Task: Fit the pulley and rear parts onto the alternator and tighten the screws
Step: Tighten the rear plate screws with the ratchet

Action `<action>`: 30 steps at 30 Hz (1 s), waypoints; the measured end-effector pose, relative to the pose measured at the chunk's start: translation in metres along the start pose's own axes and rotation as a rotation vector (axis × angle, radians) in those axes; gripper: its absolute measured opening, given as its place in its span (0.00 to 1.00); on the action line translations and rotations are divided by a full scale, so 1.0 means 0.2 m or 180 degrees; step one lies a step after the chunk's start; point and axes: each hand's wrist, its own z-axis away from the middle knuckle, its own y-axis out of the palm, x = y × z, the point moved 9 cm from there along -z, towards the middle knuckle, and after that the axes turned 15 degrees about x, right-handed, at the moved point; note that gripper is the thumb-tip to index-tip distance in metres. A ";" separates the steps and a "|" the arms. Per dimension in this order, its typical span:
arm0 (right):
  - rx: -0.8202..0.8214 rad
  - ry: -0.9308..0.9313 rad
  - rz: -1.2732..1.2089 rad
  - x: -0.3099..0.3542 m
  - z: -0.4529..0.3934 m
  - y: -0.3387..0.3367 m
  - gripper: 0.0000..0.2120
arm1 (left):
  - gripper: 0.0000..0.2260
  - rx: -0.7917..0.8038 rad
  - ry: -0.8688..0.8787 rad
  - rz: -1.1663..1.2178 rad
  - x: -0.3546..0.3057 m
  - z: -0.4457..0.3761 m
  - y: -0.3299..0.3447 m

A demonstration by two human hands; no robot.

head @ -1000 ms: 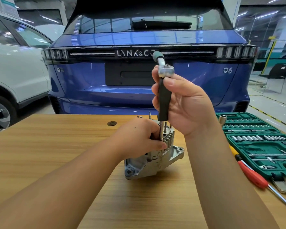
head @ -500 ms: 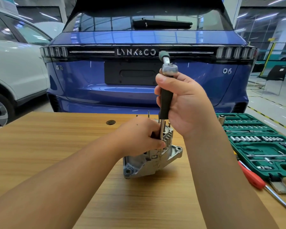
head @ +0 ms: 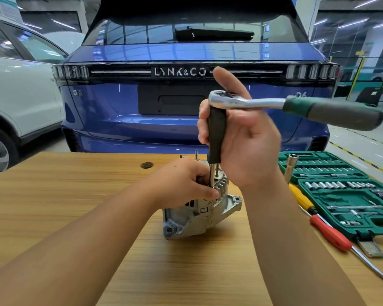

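In the head view, the left hand [head: 187,182] is curling its fingers around the top of the alternator [head: 200,208], steadying it where the tool's metal shaft is meeting the housing. The right hand [head: 241,138] is gripping the black extension grip [head: 216,133] that is standing upright over the alternator, with its fingers wrapped behind the grip and one finger reaching up past the ratchet head. The ratchet wrench [head: 274,106] is sitting on top of that extension, its chrome head at the grip's upper end and its green and grey handle pointing toward three o'clock, slightly blurred. The alternator is resting near the middle of the wooden bench [head: 75,195], tilted, with a mounting ear pointing toward four o'clock. At three o'clock from the alternator, a green socket set case [head: 345,195] is lying open on the bench, and a long socket [head: 291,166] is standing at its near left edge. A yellow-handled screwdriver [head: 302,200] and a red-handled screwdriver [head: 329,235] are lying just beside the case. A small dark round hole [head: 146,165] is showing in the bench at eleven o'clock from the alternator. Beyond the bench, at twelve o'clock, a blue car [head: 186,96] is parked tail-on, and a white car [head: 20,96] is standing at nine o'clock.
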 end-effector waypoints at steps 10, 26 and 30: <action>-0.1032 0.0333 0.0085 0.02 0.06 -0.16 0.21 | 0.08 0.0000 -0.0155 -0.0212 -0.01 0.00 -0.01; -0.0759 0.0023 0.0648 -0.01 0.05 -0.08 0.16 | 0.05 -0.0006 -0.0100 -0.0108 -0.01 0.00 0.01; -0.0392 0.0009 0.0088 0.01 0.01 -0.03 0.18 | 0.06 -0.0023 -0.0048 -0.0035 -0.01 0.00 0.01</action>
